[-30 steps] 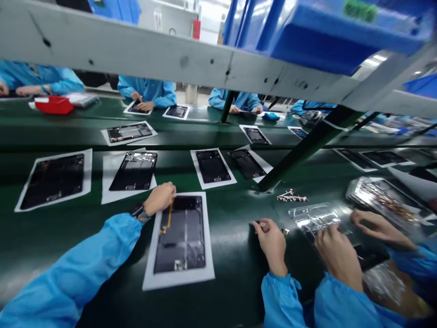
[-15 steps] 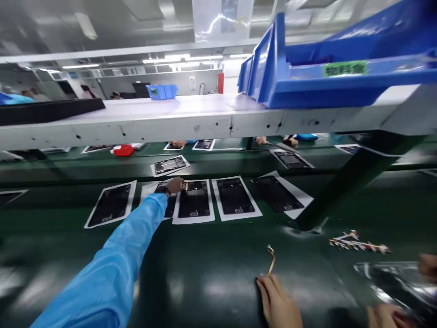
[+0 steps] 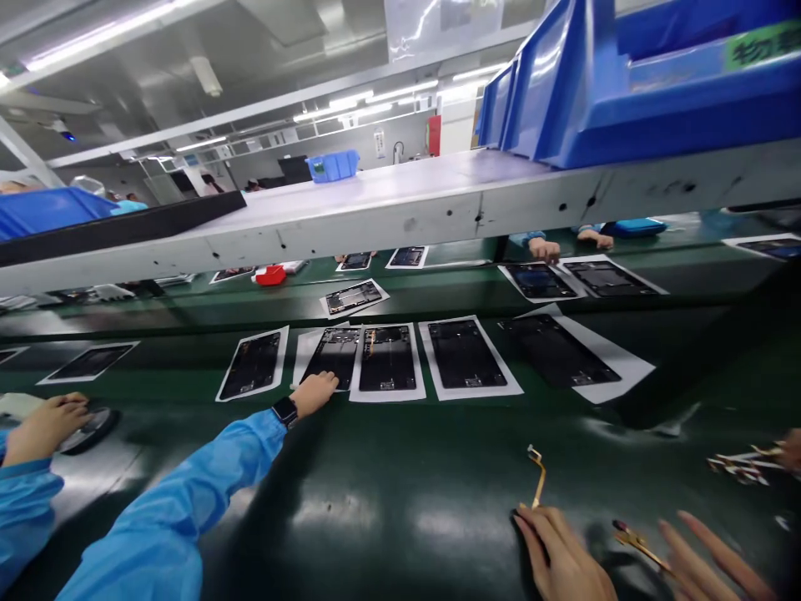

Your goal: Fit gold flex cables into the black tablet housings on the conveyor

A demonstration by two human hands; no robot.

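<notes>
Near the bottom edge my left hand (image 3: 566, 555) pinches the lower end of a thin golden flex cable (image 3: 538, 480); its small connector points up and away. To the right, my right hand (image 3: 719, 568) has a second flex cable (image 3: 642, 544) at its fingers, dark-tipped and held a little above the bench, with the other fingers spread. The palm of this hand is cut off by the frame. At the right edge a small pile of flex cables (image 3: 742, 467) lies on the dark green bench, with part of another hand (image 3: 793, 451) beside it, whose owner I cannot tell.
Several black tablet housings (image 3: 388, 359) lie on white sheets. A co-worker's watch-wearing arm (image 3: 250, 451) reaches to one; their other hand (image 3: 53, 426) rests on a round object. Overhead, a white shelf (image 3: 388, 221) carries blue bins (image 3: 663, 108). A dark post (image 3: 701, 367) stands right.
The view has turned and tilted. The co-worker's watch-wearing hand has drawn back from a housing, which shows an orange strip. A second flex cable now shows at my right hand.
</notes>
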